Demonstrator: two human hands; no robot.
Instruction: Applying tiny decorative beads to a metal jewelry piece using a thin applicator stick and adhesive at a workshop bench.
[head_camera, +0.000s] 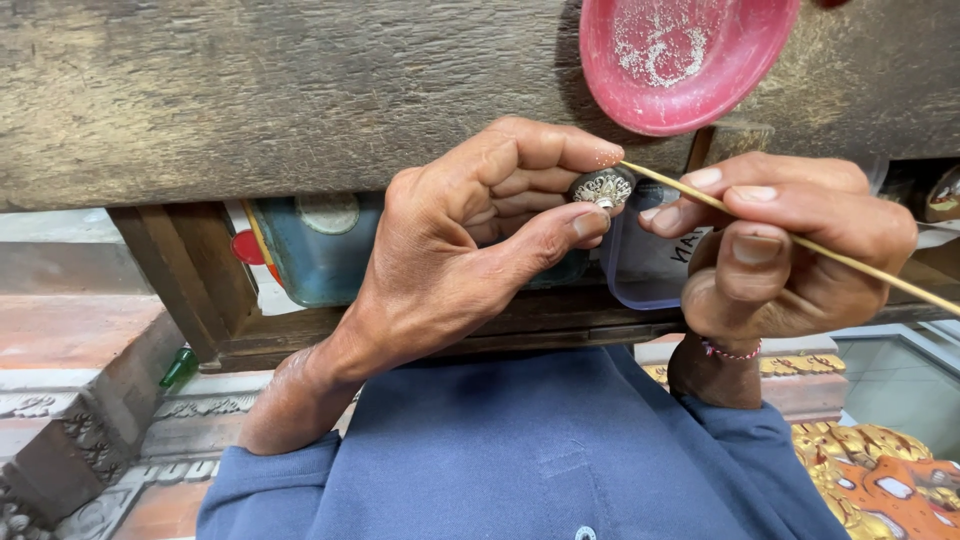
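My left hand (470, 240) pinches a small round dark ornament (602, 187) with fine silvery filigree between thumb and fingers, just below the edge of a rough wooden workbench (280, 90). My right hand (780, 240) grips a thin bamboo stick (800, 243). The stick's tip reaches the top of the ornament by my left index fingertip. Both forearms rise from blue sleeves at the bottom of the view.
A pink shallow dish (690, 55) holding pale granules sits on the bench top right. Under the bench stand a blue container (320, 250) and a clear plastic box (650, 270). Carved stone (60, 440) lies lower left, a gold and orange carving (880, 480) lower right.
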